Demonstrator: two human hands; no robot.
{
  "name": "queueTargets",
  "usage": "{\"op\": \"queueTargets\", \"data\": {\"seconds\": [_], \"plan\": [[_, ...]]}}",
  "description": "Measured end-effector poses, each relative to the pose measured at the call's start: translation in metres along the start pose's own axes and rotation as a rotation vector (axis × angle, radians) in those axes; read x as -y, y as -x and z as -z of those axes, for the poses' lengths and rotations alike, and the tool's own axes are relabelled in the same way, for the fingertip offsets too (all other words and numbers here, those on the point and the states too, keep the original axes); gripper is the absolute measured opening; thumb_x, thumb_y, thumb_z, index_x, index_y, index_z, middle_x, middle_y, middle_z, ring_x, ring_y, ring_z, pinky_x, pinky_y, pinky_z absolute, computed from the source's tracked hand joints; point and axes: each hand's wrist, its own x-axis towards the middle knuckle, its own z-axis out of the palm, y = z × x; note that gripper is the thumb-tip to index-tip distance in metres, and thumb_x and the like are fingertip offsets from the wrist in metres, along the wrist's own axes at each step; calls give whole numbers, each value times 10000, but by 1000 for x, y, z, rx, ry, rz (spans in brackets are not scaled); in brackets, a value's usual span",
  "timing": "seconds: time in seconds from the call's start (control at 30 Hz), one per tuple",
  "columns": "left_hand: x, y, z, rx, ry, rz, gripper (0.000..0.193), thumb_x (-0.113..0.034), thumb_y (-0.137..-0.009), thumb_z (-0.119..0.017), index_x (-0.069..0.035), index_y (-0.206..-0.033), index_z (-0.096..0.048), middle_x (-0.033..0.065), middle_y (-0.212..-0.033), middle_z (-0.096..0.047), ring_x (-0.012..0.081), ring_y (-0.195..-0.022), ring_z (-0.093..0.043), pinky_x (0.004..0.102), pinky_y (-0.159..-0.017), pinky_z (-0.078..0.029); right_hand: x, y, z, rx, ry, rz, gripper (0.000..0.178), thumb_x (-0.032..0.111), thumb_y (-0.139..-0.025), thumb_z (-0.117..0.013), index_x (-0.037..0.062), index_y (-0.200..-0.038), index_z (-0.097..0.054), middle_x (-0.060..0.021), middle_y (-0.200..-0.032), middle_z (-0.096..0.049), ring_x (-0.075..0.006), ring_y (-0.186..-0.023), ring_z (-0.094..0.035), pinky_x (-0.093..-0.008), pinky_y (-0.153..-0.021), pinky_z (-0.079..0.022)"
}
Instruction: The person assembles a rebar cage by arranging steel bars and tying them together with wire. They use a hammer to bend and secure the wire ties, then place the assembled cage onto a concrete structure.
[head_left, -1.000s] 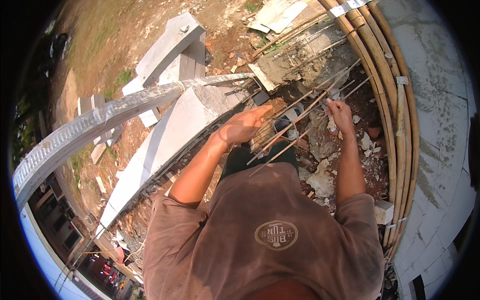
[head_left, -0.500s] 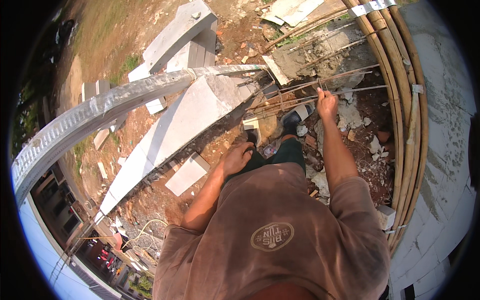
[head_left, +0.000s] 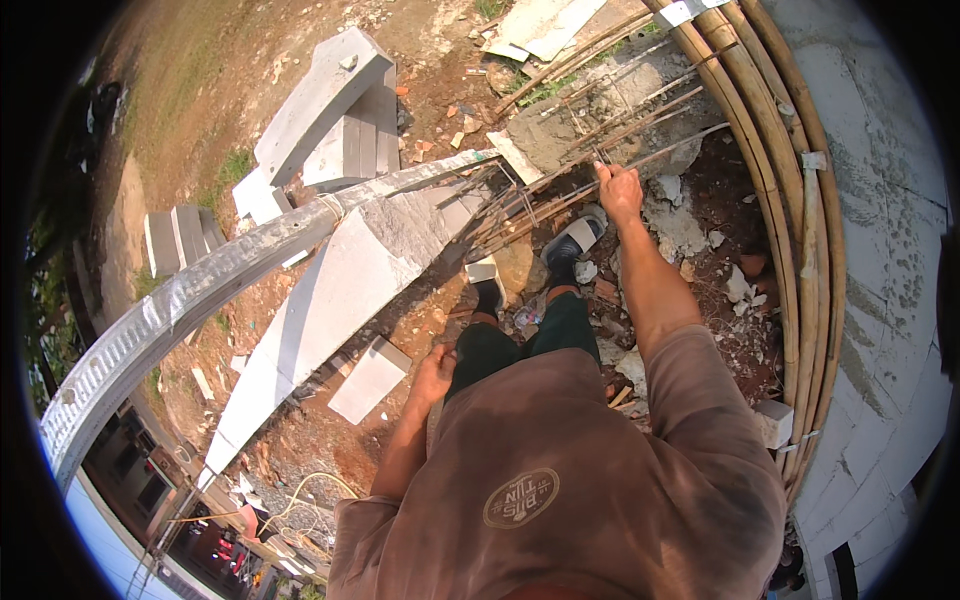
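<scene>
My right hand (head_left: 620, 192) is closed on a thin steel bar of a rebar cage (head_left: 655, 157), its arm stretched forward. The cage's rusty rods run from beside the white slab toward the bamboo poles, with a small wire loop at my fingertips. My left hand (head_left: 435, 370) hangs beside my left thigh, fingers curled in and partly turned from view; nothing shows in it. Close to it, a pale flat block (head_left: 370, 380) lies on the dirt. My feet, in sandals (head_left: 576, 238), stand just on the near side of the rods.
A long pale slab (head_left: 345, 265) and a grey metal beam (head_left: 250, 245) stretch across the left. Stacked blocks (head_left: 325, 110) stand beyond them. Bamboo poles (head_left: 810, 260) curve along the right beside a grey block wall (head_left: 885, 300). Broken rubble (head_left: 675, 225) litters the soil.
My right hand has shifted slightly left and forward on the cage. My left hand has dropped back from the front of my thigh to its side. The view has tilted a little.
</scene>
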Motion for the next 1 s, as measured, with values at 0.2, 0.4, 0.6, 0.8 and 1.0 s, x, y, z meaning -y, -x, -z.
{"op": "queueTargets", "data": {"seconds": [0.2, 0.4, 0.6, 0.8, 1.0], "plan": [[34, 7, -12, -1, -65, 63, 340, -232, -904, -500, -5, -1145, -575, 217, -1044, -640, 328, -1005, -619, 366, -869, -473, 17, -7, 12, 109, -30, -60, 450, 486, -896, -508, 86, -1021, -671, -254, -1118, -538, -416, -1008, -549, -490, -866, -441], [46, -1, -9, -26, -20, 73, 338, -236, -892, -504, -2, -1121, -590, 210, -1028, -646, 331, -986, -625, 365, -855, -476, 23, -10, 11, 132, -17, -70, 437, 473, -911, -495, 87, -1023, -666, -244, -1145, -530, -415, -1017, -545, -501, -854, -446], [61, -21, -8, -51, -80, -11, 333, -230, -894, -509, -1, -1122, -590, 207, -1014, -652, 318, -957, -637, 363, -839, -480, 8, -9, 2, 132, -40, -4, 433, 462, -912, -497, 63, -975, -654, -276, -1079, -532, -437, -979, -554, -508, -827, -455], [-21, -34, -14, -97, -68, -143, 464, -253, -886, -576, 12, -1256, -486, 236, -1133, -592, 339, -1054, -580, 380, -916, -443, 3, 40, 19, 104, 14, 54, 440, 462, -915, -493, 52, -934, -652, -283, -1014, -559, -450, -870, -581, -532, -754, -479], [-77, -42, -25, -192, -412, -318, 846, -297, -752, -739, -57, -1420, -279, 210, -1445, -288, 364, -1353, -250, 482, -1075, -248, 20, 115, 24, 123, -69, 127, 398, 423, -910, -521, 50, -886, -658, -264, -960, -578, -450, -781, -594, -527, -667, -488]]}}
